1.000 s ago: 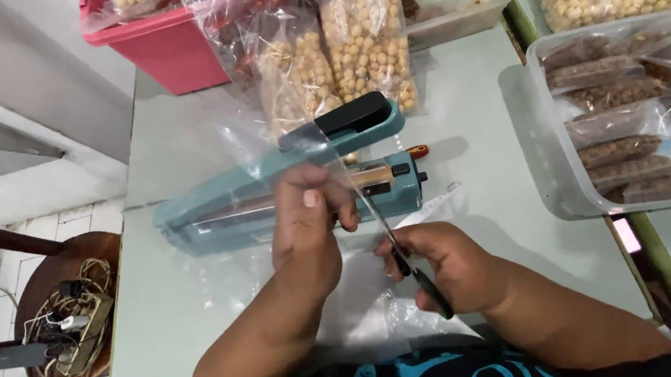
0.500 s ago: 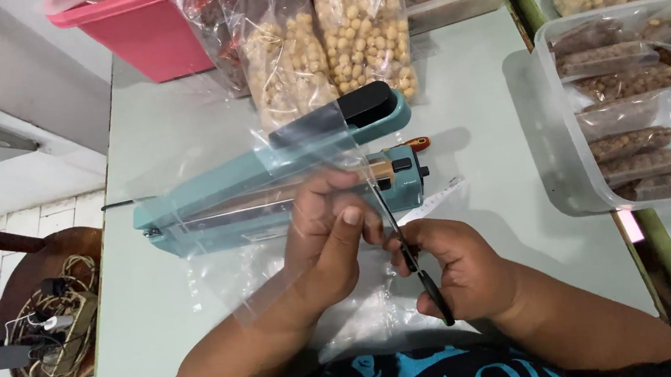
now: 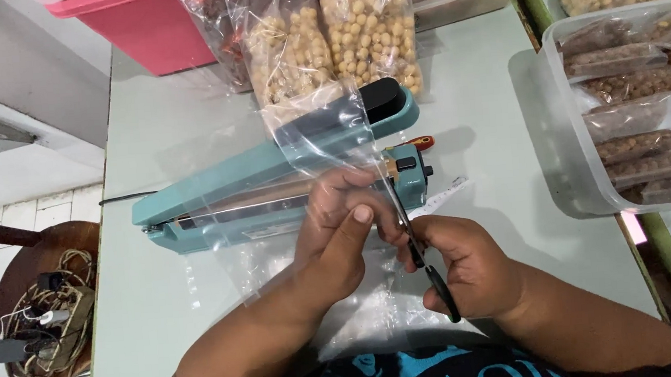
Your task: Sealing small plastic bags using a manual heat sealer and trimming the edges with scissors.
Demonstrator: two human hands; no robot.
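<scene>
My left hand (image 3: 338,236) pinches a clear plastic bag (image 3: 323,133) that stands up in front of a teal heat sealer (image 3: 232,190). My right hand (image 3: 466,270) grips black-handled scissors (image 3: 425,261), their blades pointing up along the bag's right edge beside my left fingers. More clear plastic sheets (image 3: 377,313) lie on the pale table (image 3: 488,105) under both hands.
Bags of yellow round snacks (image 3: 367,26) lean against a pink tub (image 3: 143,28) at the back. A clear bin (image 3: 557,115) of packed brown snacks stands at the right. A wooden stool with tangled cables (image 3: 47,323) sits left of the table.
The view has shifted slightly. My left hand has regripped the bag lower, thumb now over the plastic, and the scissors have moved up along the bag's edge.
</scene>
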